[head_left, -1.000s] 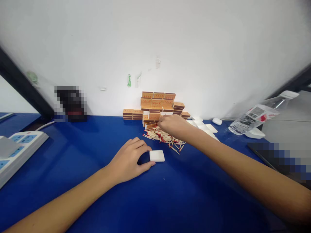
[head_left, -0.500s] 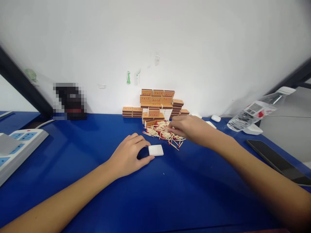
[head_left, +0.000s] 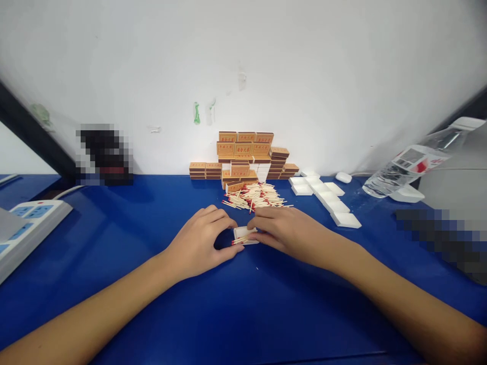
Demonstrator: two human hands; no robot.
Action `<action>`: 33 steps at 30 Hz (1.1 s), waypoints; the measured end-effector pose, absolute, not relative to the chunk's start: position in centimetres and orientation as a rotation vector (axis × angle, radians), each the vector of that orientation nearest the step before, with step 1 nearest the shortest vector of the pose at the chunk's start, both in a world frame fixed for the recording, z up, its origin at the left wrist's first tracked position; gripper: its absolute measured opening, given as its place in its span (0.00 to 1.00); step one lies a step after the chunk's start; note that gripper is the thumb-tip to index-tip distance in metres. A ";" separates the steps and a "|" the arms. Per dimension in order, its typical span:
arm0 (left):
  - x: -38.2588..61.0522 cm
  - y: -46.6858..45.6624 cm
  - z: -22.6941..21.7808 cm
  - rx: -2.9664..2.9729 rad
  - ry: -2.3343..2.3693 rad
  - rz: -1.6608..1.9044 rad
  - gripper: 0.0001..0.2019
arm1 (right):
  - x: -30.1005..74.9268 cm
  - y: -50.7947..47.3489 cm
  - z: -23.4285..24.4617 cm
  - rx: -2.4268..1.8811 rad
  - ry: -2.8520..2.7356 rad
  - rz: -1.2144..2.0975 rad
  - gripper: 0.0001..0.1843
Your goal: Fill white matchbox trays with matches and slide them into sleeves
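Note:
My left hand (head_left: 201,243) curls round the left end of a small white matchbox tray (head_left: 243,233) lying on the blue table (head_left: 243,304). My right hand (head_left: 283,230) is pinched on a few red-tipped matches (head_left: 240,240) and rests against the tray's right side. Just beyond lies a loose pile of matches (head_left: 256,197). Stacked orange matchbox sleeves (head_left: 245,157) stand against the white wall behind the pile.
A row of empty white trays (head_left: 329,198) runs back right of the pile. A plastic water bottle (head_left: 411,170) lies at the far right, a white earbud case (head_left: 343,177) near it. A power strip (head_left: 26,225) sits at the left edge.
My right hand has drawn back from the match pile with a few matches and come to the white tray. My left hand has stayed on the tray. The view has tipped slightly.

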State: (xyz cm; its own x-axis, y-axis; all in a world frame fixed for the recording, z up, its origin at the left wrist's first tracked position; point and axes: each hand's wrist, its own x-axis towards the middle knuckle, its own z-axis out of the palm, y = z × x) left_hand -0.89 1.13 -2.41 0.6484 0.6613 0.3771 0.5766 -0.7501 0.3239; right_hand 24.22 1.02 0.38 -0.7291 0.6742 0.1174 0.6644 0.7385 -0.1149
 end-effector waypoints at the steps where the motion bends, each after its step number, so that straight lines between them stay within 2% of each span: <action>1: -0.9 1.1 -2.4 2.690 1.019 0.717 0.13 | 24.7 1.0 0.3 -1.088 -2.756 0.140 0.10; 9: -1.1 1.2 -2.2 2.669 0.977 0.730 0.16 | 26.2 0.5 0.7 -1.122 -2.586 0.407 0.07; 17: -1.2 0.8 -1.9 2.629 0.929 0.735 0.06 | 26.1 0.3 1.0 -1.132 -2.617 0.521 0.02; 22: -1.2 0.9 -2.1 2.618 0.880 0.742 0.03 | 25.9 0.3 0.7 -1.087 -2.623 0.550 0.05; 29: -1.0 1.3 -2.3 2.582 0.886 0.768 0.08 | 25.5 0.2 0.1 -1.045 -2.574 0.554 0.04; 33: -1.0 1.2 -2.4 2.604 0.915 0.810 0.04 | 25.3 0.0 -0.4 -1.025 -2.525 0.487 0.05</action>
State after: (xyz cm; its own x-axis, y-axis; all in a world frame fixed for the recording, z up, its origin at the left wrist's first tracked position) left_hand -0.96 1.24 -2.37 0.6457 0.6394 0.4175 0.4920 -0.7665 0.4129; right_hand 25.27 -0.04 -0.39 -0.6666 0.7161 0.2070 0.5878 0.6757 -0.4449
